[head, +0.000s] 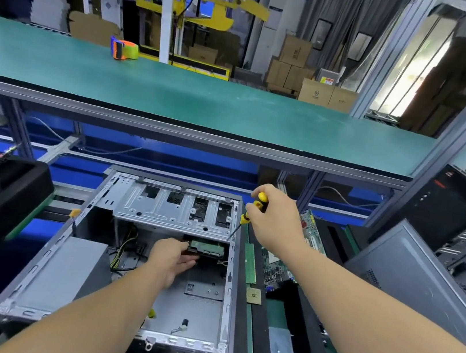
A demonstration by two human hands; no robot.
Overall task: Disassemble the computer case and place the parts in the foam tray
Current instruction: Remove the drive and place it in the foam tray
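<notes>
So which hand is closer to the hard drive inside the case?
Left. The left hand reaches under the hard drive, its fingers at the drive's edge. The right hand is above it, outside the bay, gripping the screwdriver.
</notes>
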